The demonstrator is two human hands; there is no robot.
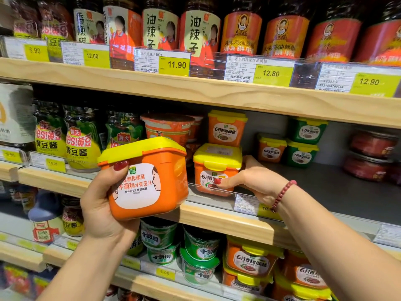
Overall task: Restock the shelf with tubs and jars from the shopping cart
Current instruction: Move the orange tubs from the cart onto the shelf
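My left hand (102, 205) grips an orange tub with a yellow lid (149, 179), tilted, in front of the middle shelf (217, 218). My right hand (253, 181) holds a second orange tub (214, 164) that stands at the front of the same shelf, thumb across its label and fingers behind its right side. Another orange tub (226, 129) stands behind it, higher up. Smaller orange (271, 148) and green tubs (301, 155) stand further back on the right. The shopping cart is out of view.
Dark shelf floor (325, 187) lies bare right of my right hand. Red round tubs (368, 157) stand at far right. Yellow-label sauce jars (82, 140) fill the left. Chili oil jars (195, 33) line the upper shelf (195, 90); green cups (199, 255) and orange tubs sit below.
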